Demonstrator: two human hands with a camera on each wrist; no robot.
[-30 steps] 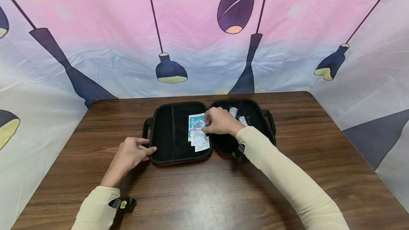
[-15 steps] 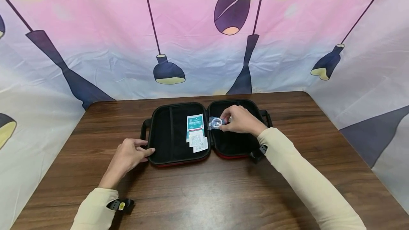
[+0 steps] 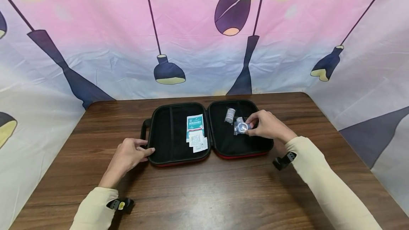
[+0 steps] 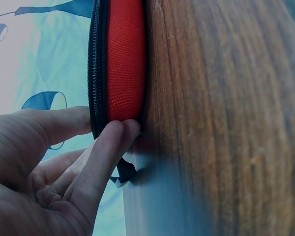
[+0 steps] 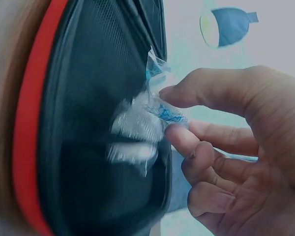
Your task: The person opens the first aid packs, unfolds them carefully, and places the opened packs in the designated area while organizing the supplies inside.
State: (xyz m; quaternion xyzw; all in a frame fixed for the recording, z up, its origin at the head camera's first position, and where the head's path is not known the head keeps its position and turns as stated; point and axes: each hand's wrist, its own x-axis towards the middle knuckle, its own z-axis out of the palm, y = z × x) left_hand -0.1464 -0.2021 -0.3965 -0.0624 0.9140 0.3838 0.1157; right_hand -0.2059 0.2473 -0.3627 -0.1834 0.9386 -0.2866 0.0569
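Observation:
A black-lined case [image 3: 161,136] with a red outer shell lies open flat on the table. My left hand [image 3: 127,153] pinches its left half at the near left corner; in the left wrist view the fingers [image 4: 118,132] meet the red side and zip. Over the right half [image 3: 243,146], my right hand [image 3: 266,127] pinches a small ring-shaped roll of tape [image 3: 243,127] in a clear wrapper with blue print. Wrapped bandage rolls [image 3: 230,115] lie just beyond it, one partly hidden behind the tape. In the right wrist view the tape's wrapper [image 5: 157,76] hangs between thumb and fingers.
Teal-and-white packets [image 3: 195,121] and small white sachets [image 3: 200,144] overlap in the left half near the hinge. A black handle [image 3: 145,129] sticks out at left. The brown wooden table [image 3: 204,194] ends at a patterned cloth backdrop [image 3: 198,45].
My right hand has carried the wrapped tape roll rightward from over the packets to over the right half, uncovering the packets and bandage rolls. My left hand keeps its place on the case.

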